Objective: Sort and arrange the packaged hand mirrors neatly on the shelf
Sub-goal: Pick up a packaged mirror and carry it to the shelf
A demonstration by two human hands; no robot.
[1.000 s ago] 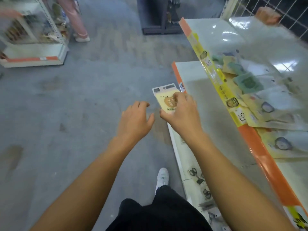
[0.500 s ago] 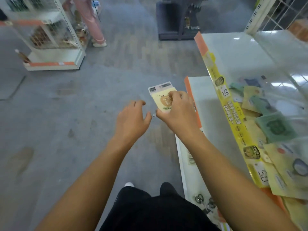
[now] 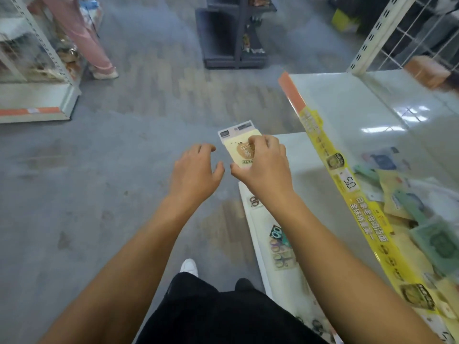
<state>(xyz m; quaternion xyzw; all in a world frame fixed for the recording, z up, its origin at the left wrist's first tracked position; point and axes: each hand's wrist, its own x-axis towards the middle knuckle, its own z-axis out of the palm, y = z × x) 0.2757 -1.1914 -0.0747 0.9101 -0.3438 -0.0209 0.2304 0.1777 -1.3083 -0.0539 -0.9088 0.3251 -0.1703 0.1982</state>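
The right hand (image 3: 263, 165) grips one packaged mirror (image 3: 239, 145) over the aisle floor, left of the shelf (image 3: 347, 105). The left hand (image 3: 195, 170) hovers beside it, fingers spread, empty. Step in hand: sorting. The next move likely calls for carrying the pack to the loose pile of packs (image 3: 407, 209) and aligning it.

Floor: I see grey flooring (image 3: 104, 184) left of my grip.
Far ahead: a dark display stand (image 3: 233, 33).
Far left: a white rack (image 3: 37, 95), orange base strip.
Light: glare beyond, right of grip.
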